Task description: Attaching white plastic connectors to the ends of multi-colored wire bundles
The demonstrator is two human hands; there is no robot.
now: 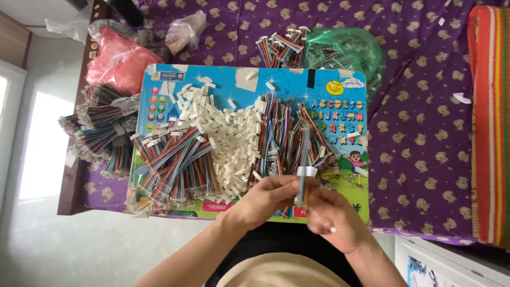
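rainbow wires (175, 159), white connectors (234, 141), purple patterned cloth (419, 106), pink bag (119, 61)

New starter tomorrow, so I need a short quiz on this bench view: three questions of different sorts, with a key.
1. True or false: both hands hold the same ribbon cable.
2. What lies heaped in the middle of the board? A) white connectors B) screws C) coins
3. Which colour is the bag at the top left?

Key
1. True: left hand and right hand meet on it.
2. A: white connectors.
3. Pink: pink bag.
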